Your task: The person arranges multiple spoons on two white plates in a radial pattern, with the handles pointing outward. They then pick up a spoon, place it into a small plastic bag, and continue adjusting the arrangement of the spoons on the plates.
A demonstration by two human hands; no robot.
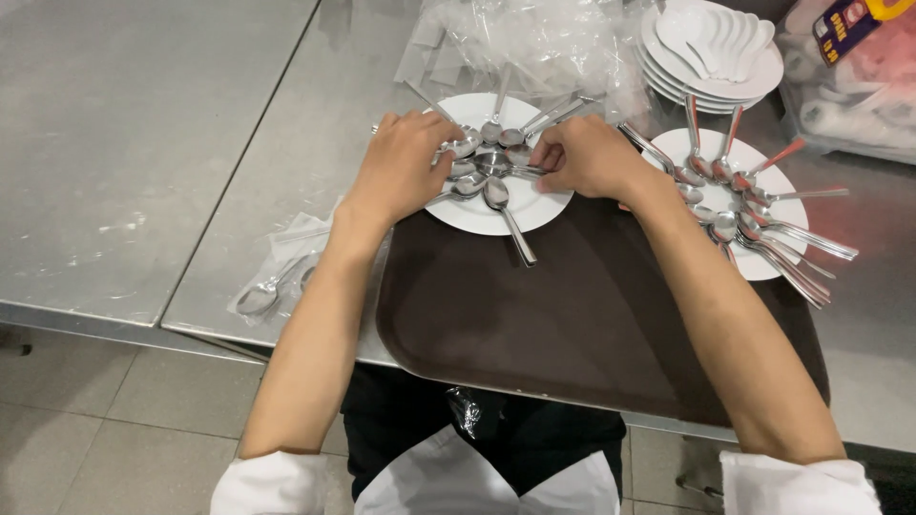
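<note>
Now both hands rest on a white plate (477, 215) of steel spoons (497, 195): left hand (405, 162) and right hand (584, 157) each pinching spoon handles.

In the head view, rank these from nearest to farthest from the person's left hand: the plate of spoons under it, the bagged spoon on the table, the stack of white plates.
From the left hand:
1. Plate of spoons, directly under it.
2. Bagged spoon, on the table's near left.
3. Stack of white plates, far right, at the back.
</note>
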